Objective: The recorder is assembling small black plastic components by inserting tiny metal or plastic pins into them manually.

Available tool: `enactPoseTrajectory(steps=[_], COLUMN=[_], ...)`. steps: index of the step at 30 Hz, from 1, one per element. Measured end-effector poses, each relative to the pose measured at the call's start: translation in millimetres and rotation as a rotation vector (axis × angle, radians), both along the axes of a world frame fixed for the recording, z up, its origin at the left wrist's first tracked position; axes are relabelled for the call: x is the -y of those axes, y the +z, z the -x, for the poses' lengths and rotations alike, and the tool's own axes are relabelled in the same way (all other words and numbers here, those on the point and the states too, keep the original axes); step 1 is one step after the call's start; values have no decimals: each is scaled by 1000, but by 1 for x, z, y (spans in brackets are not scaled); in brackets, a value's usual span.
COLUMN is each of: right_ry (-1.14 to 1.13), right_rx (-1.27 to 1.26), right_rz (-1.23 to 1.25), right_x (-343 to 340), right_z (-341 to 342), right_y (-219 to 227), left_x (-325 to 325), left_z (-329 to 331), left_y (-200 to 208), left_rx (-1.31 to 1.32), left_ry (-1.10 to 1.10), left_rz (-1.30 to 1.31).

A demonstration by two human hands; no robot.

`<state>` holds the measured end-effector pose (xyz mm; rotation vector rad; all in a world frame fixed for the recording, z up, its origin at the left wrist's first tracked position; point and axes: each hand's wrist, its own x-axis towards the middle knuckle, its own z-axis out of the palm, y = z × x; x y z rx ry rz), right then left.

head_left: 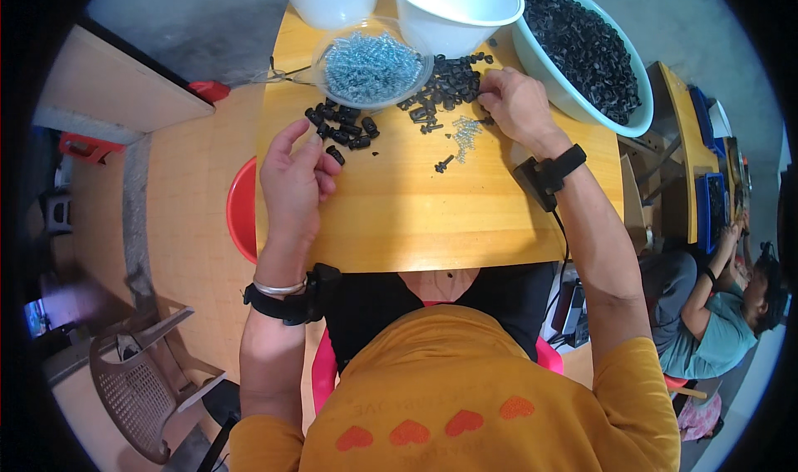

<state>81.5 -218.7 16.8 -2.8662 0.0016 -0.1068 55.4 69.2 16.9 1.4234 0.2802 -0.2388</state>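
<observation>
My left hand (293,177) is over the left side of the wooden table, its fingers curled round a black cylindrical plastic part (335,154). Just beyond it lies a cluster of similar black cylindrical parts (346,125). My right hand (519,108) reaches to the right edge of a pile of small black plastic pieces (453,83). Its fingers are bent and pressed together; what they pinch, if anything, is too small to make out. Beside it lies a little heap of silvery screws (466,138). A black piece with a screw (445,164) lies nearer me.
A clear round tub of silvery screws (372,66) stands at the far middle. Behind it are two white bowls (328,2) (455,15). A pale basin (640,110) full of black parts stands far right. A co-worker (719,322) sits at the right by another table.
</observation>
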Motion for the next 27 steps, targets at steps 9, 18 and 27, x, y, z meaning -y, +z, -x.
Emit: enactPoseTrajectory(steps=[9,18,27], right_ry=[-97,-17,-248], right_rx=[-45,-432,-358], right_rz=[-858,-1586,-1545], right_x=[-7,-43,-23], right_z=[31,107,119], right_y=[29,56,48], left_x=[28,73,65], left_z=[38,72,73], left_y=[16,32,21], left_rx=[92,271,136], left_ry=[-19,-334,-338], left_rz=[18,277,126])
